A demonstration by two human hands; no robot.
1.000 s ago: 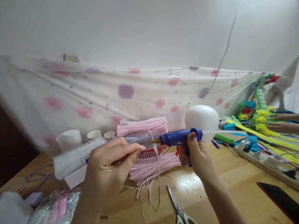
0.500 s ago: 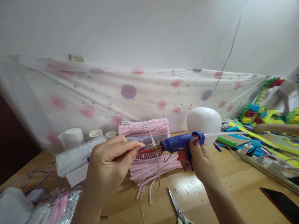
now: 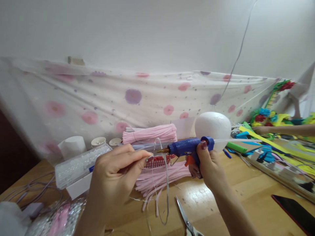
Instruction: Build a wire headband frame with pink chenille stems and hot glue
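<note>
My right hand is wrapped round a blue glue gun with an orange trigger, a long clear glue stick coming out of its back. The gun's brass nozzle points left, close to my left fingertips. My left hand pinches something thin; a pale wire loop hangs beside those fingertips, and whether it is what they hold is unclear. Behind and below lie bundles of pink pipe cleaners and a red basket.
Scissors lie in front; a phone and a power strip are at right. A white foam form stands behind. A bead box and cups sit left. Another person's arm reaches in at far right.
The glue gun's nozzle has moved slightly left and up, nearer the wire loop. The loop has shifted and turned a little. The view has shifted slightly.
</note>
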